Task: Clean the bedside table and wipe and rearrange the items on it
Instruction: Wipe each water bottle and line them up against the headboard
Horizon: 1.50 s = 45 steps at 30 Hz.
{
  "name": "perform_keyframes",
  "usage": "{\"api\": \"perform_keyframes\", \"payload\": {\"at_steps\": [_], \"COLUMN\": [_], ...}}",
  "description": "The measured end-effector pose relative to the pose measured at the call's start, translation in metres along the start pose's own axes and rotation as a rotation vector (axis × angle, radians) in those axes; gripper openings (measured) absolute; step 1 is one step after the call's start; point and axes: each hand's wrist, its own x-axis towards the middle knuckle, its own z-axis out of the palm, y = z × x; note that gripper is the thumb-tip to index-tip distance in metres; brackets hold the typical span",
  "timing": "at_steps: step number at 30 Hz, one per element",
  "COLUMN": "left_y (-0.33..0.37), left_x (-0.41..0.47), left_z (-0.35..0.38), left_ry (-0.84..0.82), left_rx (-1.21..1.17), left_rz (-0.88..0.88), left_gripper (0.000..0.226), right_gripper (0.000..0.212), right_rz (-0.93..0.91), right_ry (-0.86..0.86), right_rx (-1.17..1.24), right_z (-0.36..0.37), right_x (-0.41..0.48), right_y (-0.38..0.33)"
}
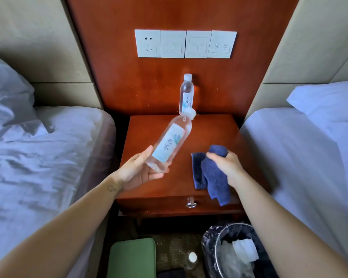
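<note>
In the head view, a tilted water bottle (169, 145) is held by its base in the left grip (138, 173), above the desk (147, 129). Its long axis runs up and away from the palm, and the cap is pointed at a second bottle (186, 95) stood upright at the desk's back. A blue cloth (213, 177) is clenched in the right grip (227, 167), to the right of the held bottle and apart from it, so a wipe is probably made by bringing the two together. The standing bottle's foot is hidden by the held cap. Whether the cloth's hanging end touches the desk cannot be told.
</note>
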Motion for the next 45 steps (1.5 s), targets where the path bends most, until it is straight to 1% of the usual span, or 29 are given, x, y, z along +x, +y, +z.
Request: {"api": "perform_keyframes", "payload": {"at_steps": [2, 4, 6, 8, 11, 12, 14, 15, 18, 19, 21, 23, 25, 27, 30, 33, 35, 37, 40, 45], "left_y": [0.002, 0.003, 0.002, 0.002, 0.007, 0.009, 0.013, 0.014, 0.014, 0.014, 0.016, 0.017, 0.017, 0.014, 0.002, -0.003, 0.000, 0.004, 0.006, 0.000], "left_x": [0.013, 0.029, 0.045, 0.064, 0.099, 0.112, 0.137, 0.150, 0.186, 0.196, 0.214, 0.230, 0.246, 0.260, 0.280, 0.290, 0.296, 0.299, 0.309, 0.315], "left_z": [0.004, 0.009, 0.018, 0.025, 0.026, 0.025, 0.024, 0.023, 0.018, 0.016, 0.015, 0.013, 0.011, 0.013, 0.010, 0.007, 0.008, 0.007, 0.001, -0.004], "left_ry": [-0.004, -0.007, 0.011, 0.043, 0.050, 0.040, 0.015, 0.011, 0.001, 0.003, 0.046, 0.197, 0.379, 0.450, 0.432, 0.373, 0.333, 0.327, 0.316, 0.256], "left_rx": [-0.053, -0.078, -0.082, -0.112, -0.152, -0.149, -0.117, -0.096, -0.038, 0.011, 0.167, 0.382, 0.647, 0.841, 1.030, 1.187, 1.233, 1.259, 1.306, 1.387], "left_rz": [0.031, 0.041, 0.032, 0.024, 0.033, 0.040, 0.053, 0.059, 0.065, 0.072, 0.107, 0.205, 0.298, 0.339, 0.410, 0.410, 0.381, 0.337, 0.287, 0.187], "left_gripper": [0.095, 0.089, 0.073, 0.059, 0.060, 0.061, 0.061, 0.060, 0.062, 0.063, 0.062, 0.060, 0.050, 0.039, 0.032, 0.046, 0.056, 0.063, 0.070, 0.078], "right_gripper": [0.039, 0.052, 0.057, 0.050, 0.033, 0.038, 0.050, 0.049, 0.033, 0.030, 0.034, 0.046, 0.052, 0.053, 0.053, 0.053, 0.055, 0.054, 0.053, 0.058], "right_rz": [-0.015, -0.047, -0.100, -0.156, -0.194, -0.191, -0.206, -0.223, -0.203, -0.191, -0.204, -0.258, -0.322, -0.375, -0.443, -0.470, -0.483, -0.496, -0.495, -0.475], "right_ry": [-0.135, -0.257, -0.350, -0.350, -0.297, -0.316, -0.330, -0.308, -0.252, -0.243, -0.203, -0.129, -0.060, -0.013, -0.005, -0.002, 0.019, 0.059, 0.098, 0.105], "right_rx": [-0.077, -0.116, -0.162, -0.138, 0.052, 0.084, 0.058, 0.050, 0.132, 0.171, 0.206, 0.153, 0.055, -0.018, -0.040, -0.027, -0.035, -0.074, -0.121, -0.171], "right_z": [0.009, 0.014, 0.016, 0.015, 0.013, 0.014, 0.017, 0.019, 0.021, 0.021, 0.021, 0.025, 0.030, 0.035, 0.048, 0.061, 0.066, 0.071, 0.074, 0.077], "right_x": [0.005, 0.013, 0.022, 0.032, 0.054, 0.061, 0.077, 0.087, 0.115, 0.127, 0.149, 0.171, 0.188, 0.203, 0.224, 0.244, 0.255, 0.263, 0.270, 0.275], "right_y": [-0.003, -0.015, -0.029, -0.046, -0.067, -0.071, -0.072, -0.072, -0.070, -0.069, -0.065, -0.064, -0.066, -0.069, -0.068, -0.070, -0.072, -0.074, -0.080, -0.083]}}
